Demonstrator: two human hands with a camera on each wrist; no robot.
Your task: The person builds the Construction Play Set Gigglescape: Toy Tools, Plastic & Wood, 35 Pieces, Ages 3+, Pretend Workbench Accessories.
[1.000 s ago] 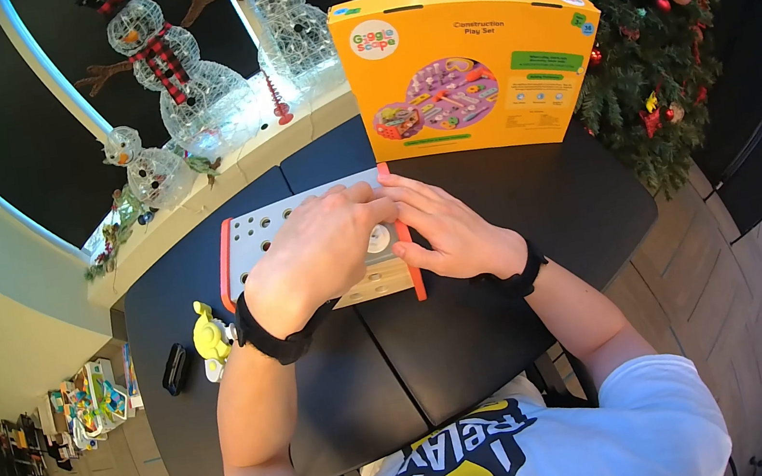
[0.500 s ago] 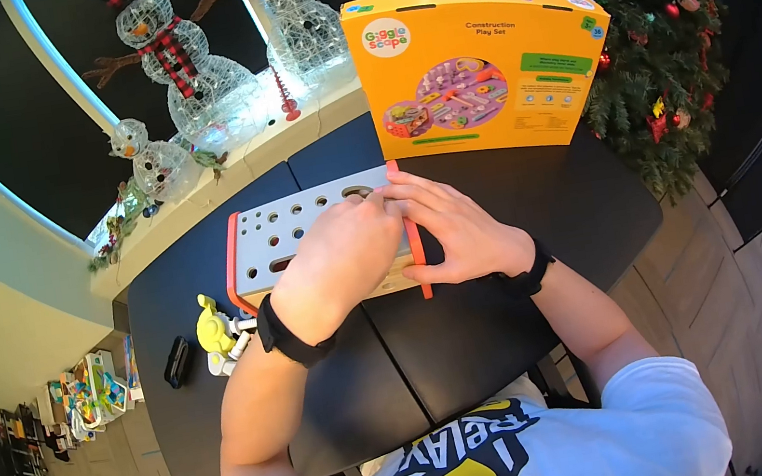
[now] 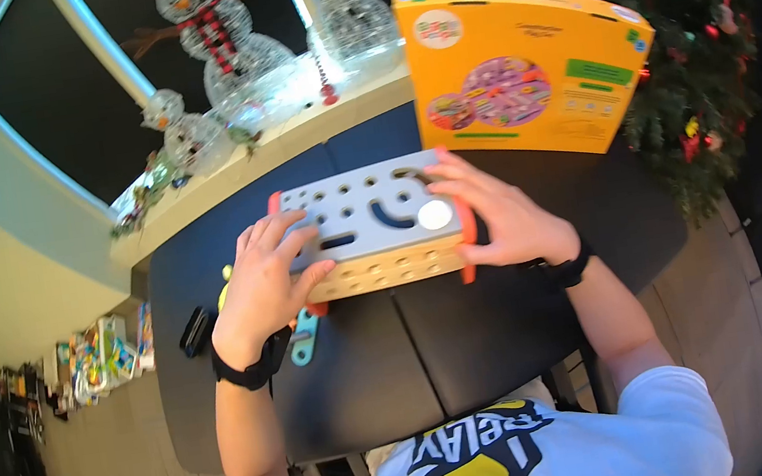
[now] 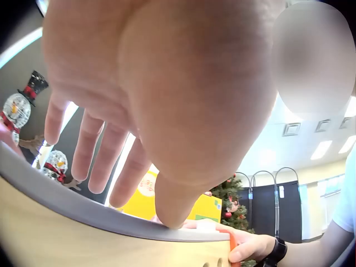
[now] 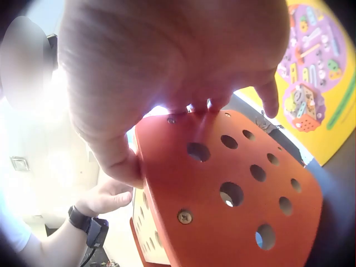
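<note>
A toy workbench [image 3: 377, 241] has a grey top with holes and slots, a pale wooden front and red end panels. Its right red panel [image 5: 211, 178] fills much of the right wrist view. My right hand [image 3: 509, 215] grips that end, fingers over the top edge and thumb against the front. At the opposite end, my left hand [image 3: 260, 279] rests on the top, its fingers fairly straight and its thumb near the front edge. A white round piece [image 3: 435, 215] sits on the grey top near the right hand. Under the left wrist side lies a teal strip with holes [image 3: 302, 342].
Behind the workbench stands a yellow play set box [image 3: 557, 38] on the black table [image 3: 512, 336]. A black case [image 3: 194, 331] and a partly hidden yellow toy piece [image 3: 224, 284] lie left. Wire snowmen [image 3: 240, 63] line the window ledge; a decorated tree [image 3: 699, 145] stands right.
My left hand has moved from over the right part of the workbench to its left end, uncovering the curved slot and white piece. The right hand stays at the right end. The head view has shifted.
</note>
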